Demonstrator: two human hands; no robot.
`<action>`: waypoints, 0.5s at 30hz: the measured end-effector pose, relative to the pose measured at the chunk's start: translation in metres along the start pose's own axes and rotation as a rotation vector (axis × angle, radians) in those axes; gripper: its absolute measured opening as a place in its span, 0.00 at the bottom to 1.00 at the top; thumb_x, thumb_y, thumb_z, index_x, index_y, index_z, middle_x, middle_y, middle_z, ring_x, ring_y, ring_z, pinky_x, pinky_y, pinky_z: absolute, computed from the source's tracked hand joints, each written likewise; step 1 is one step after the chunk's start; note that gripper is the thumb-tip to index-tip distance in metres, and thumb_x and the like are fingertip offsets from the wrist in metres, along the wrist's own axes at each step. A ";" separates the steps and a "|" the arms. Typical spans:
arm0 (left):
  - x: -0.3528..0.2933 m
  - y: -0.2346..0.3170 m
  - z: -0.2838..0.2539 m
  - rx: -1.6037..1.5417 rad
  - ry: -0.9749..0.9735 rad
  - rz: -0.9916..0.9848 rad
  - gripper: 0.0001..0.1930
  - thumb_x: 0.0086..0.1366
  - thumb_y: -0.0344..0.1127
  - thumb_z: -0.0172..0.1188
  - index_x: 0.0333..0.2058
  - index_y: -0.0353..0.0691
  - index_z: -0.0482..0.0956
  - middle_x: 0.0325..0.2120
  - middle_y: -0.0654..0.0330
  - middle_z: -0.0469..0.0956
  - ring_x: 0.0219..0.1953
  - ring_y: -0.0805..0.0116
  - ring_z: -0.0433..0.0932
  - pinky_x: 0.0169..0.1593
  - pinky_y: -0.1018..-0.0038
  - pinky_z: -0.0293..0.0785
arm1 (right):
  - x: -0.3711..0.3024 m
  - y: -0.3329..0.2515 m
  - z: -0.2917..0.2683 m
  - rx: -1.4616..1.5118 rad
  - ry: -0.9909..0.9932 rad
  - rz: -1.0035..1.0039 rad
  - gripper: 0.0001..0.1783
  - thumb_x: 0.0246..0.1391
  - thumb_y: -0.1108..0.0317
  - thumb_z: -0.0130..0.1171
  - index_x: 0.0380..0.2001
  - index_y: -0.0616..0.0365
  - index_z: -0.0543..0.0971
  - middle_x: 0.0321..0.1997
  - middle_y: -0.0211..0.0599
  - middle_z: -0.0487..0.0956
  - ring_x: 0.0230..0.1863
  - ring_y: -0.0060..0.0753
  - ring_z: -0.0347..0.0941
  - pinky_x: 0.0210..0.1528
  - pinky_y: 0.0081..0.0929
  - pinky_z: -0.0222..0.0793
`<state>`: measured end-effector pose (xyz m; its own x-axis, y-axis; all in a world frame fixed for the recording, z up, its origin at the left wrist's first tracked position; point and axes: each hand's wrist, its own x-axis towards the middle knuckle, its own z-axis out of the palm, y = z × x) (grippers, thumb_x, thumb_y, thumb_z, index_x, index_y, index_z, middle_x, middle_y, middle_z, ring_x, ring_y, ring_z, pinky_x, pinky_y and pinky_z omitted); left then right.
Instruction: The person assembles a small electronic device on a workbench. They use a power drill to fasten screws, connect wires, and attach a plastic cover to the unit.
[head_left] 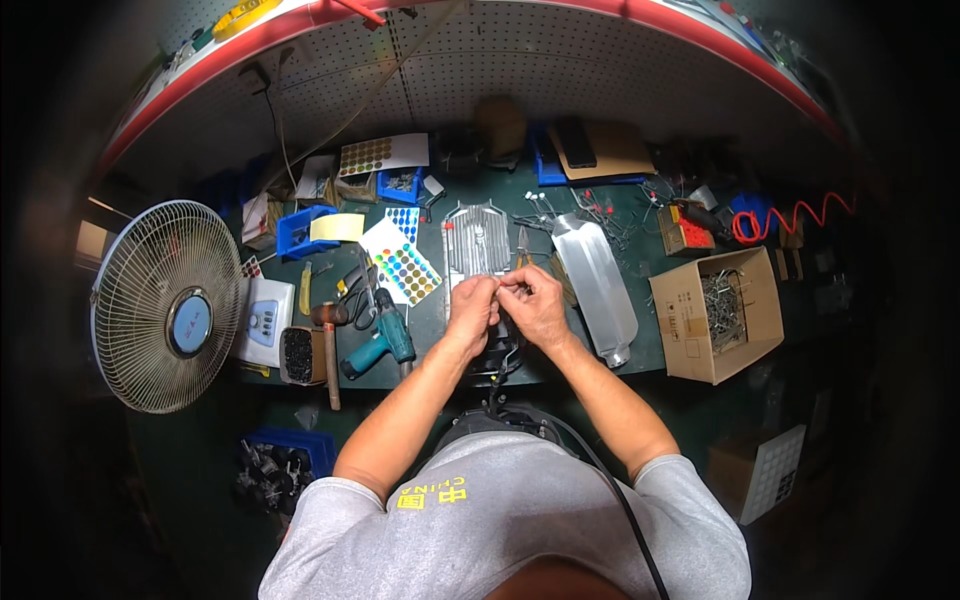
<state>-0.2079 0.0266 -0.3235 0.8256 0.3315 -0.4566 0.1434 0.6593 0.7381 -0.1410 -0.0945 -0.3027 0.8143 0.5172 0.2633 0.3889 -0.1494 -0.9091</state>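
A finned silver metal housing (478,238) lies on the bench in front of me. Over its near end, my left hand (474,308) and my right hand (536,308) meet with fingertips pinched together. What they pinch is too small to make out. Below them, a black part with a cable (497,385) reaches toward the bench edge, partly hidden by my hands. To the right of my right hand lies a long smooth silver metal cover (597,285). Pliers (524,243) rest between the housing and that cover.
Left of my arms are a teal cordless drill (385,338), a hammer (331,350), sheets of round stickers (405,268) and a large fan (180,310). On the right stand a cardboard box (690,325) of metal pieces and a coiled red hose (790,222). Blue bins (298,232) line the back.
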 end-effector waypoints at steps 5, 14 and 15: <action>0.012 -0.014 -0.001 -0.033 0.045 0.052 0.09 0.68 0.32 0.52 0.27 0.40 0.76 0.19 0.66 0.72 0.17 0.79 0.67 0.19 0.80 0.61 | -0.001 -0.002 0.006 -0.035 0.030 -0.094 0.06 0.51 0.75 0.66 0.31 0.65 0.79 0.31 0.38 0.79 0.29 0.27 0.79 0.31 0.25 0.75; 0.018 0.014 -0.013 0.116 -0.097 -0.155 0.06 0.70 0.32 0.55 0.39 0.38 0.79 0.27 0.66 0.79 0.26 0.80 0.77 0.29 0.82 0.79 | 0.007 0.027 -0.011 0.461 -0.226 0.490 0.08 0.57 0.72 0.67 0.36 0.64 0.80 0.34 0.32 0.82 0.29 0.15 0.75 0.29 0.16 0.71; 0.018 0.016 -0.011 0.099 -0.103 -0.160 0.06 0.70 0.32 0.56 0.39 0.38 0.79 0.27 0.66 0.79 0.26 0.80 0.77 0.30 0.82 0.80 | 0.008 0.032 -0.012 0.517 -0.232 0.518 0.08 0.60 0.71 0.65 0.39 0.63 0.79 0.34 0.34 0.83 0.29 0.16 0.77 0.29 0.14 0.72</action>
<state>-0.1963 0.0506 -0.3253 0.8384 0.1538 -0.5229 0.3264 0.6267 0.7077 -0.1166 -0.1058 -0.3261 0.7042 0.6606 -0.2603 -0.3153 -0.0375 -0.9482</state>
